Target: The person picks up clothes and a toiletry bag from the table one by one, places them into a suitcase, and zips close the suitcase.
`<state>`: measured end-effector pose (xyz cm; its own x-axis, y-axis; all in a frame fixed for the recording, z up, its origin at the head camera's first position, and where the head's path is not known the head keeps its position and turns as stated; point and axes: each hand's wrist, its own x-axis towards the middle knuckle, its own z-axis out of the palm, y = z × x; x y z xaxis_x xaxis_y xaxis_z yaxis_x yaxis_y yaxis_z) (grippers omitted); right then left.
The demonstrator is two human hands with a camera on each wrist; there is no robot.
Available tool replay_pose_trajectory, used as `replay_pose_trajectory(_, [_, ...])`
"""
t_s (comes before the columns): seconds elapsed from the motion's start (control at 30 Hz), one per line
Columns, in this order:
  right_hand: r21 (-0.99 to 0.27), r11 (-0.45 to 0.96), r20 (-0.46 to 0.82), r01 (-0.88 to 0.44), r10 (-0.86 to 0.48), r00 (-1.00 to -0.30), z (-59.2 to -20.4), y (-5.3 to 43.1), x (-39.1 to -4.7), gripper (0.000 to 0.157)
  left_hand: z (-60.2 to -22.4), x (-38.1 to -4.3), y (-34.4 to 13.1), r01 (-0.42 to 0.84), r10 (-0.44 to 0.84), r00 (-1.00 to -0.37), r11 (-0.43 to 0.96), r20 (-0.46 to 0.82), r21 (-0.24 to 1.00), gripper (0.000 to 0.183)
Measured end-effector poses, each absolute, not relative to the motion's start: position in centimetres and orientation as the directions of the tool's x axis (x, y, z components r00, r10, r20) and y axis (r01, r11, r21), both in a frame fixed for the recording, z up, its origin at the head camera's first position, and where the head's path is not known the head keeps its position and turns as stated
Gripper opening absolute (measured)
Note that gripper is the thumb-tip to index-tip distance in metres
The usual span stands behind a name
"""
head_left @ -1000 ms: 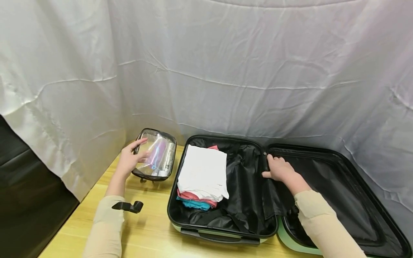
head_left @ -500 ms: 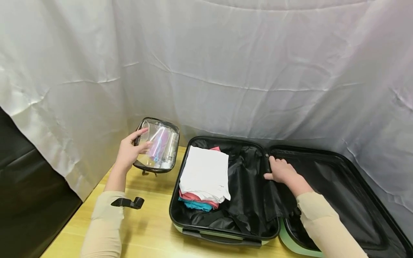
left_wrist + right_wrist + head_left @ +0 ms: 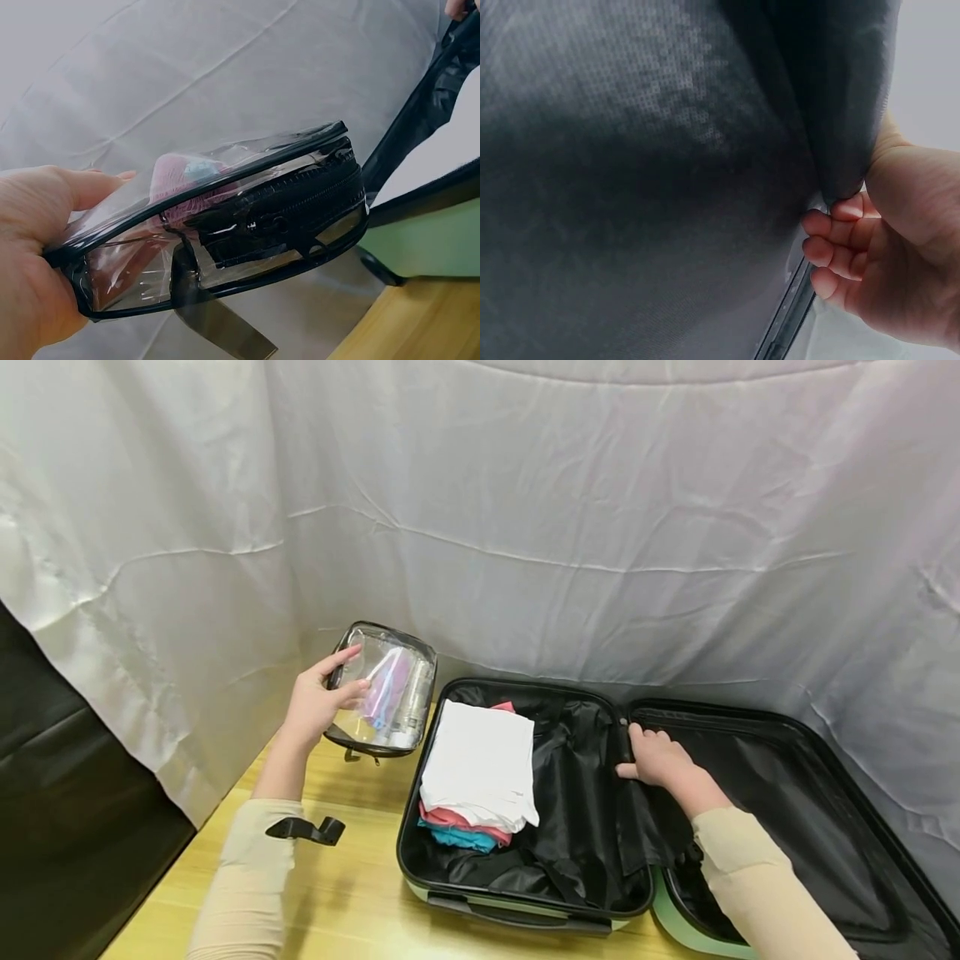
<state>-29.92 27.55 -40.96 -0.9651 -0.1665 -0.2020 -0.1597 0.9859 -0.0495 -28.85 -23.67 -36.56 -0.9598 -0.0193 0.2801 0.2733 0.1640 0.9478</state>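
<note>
My left hand (image 3: 318, 697) grips the left side of a clear toiletry bag (image 3: 382, 689) with black piping, thumb on its top face. The bag is raised over the table, left of the suitcase. Through its plastic show a purple item and bottles; the left wrist view shows its black zipper (image 3: 300, 202) and a pink mesh puff (image 3: 176, 176). My right hand (image 3: 660, 756) holds the black lining flap (image 3: 633, 818) at the hinge between the suitcase halves; in the right wrist view its fingers curl at the fabric's edge. In the suitcase's left half lie a folded white shirt (image 3: 480, 764) and red and blue clothes.
The suitcase (image 3: 525, 914) lies spread open on the wooden table (image 3: 345, 893), its other half (image 3: 780, 810) on the right. A grey curtain (image 3: 562, 527) hangs right behind. Black fabric (image 3: 75, 802) hangs at the left edge.
My left hand has lifted the toiletry bag off the table and carried it slightly right, towards the suitcase. My right hand stays at the lining flap.
</note>
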Motion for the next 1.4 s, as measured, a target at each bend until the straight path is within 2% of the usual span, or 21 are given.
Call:
replay_pose_trajectory(0.5, [-0.067,0.984,-0.2,-0.163,-0.174,-0.964,-40.7,27.5,-29.7,0.083,-36.0,-29.2,-19.9,0.267,0.027,-0.964,0.167,0.266,0.949,0.059])
replay_pose_trajectory(0.97, [-0.068,0.985,-0.2,-0.159,-0.169,-0.965,-40.8,27.6,-30.1,0.087,-34.5,-29.7,-14.9,0.212,0.04,-0.977,0.072,0.209,0.975,0.058])
replay_pose_trajectory(1.4, [-0.05,0.987,-0.198,-0.155,-0.162,-0.967,-41.2,27.6,-30.0,0.085,-34.3,-29.8,-10.2,0.199,0.03,-0.98,-0.013,0.199,0.98,0.057])
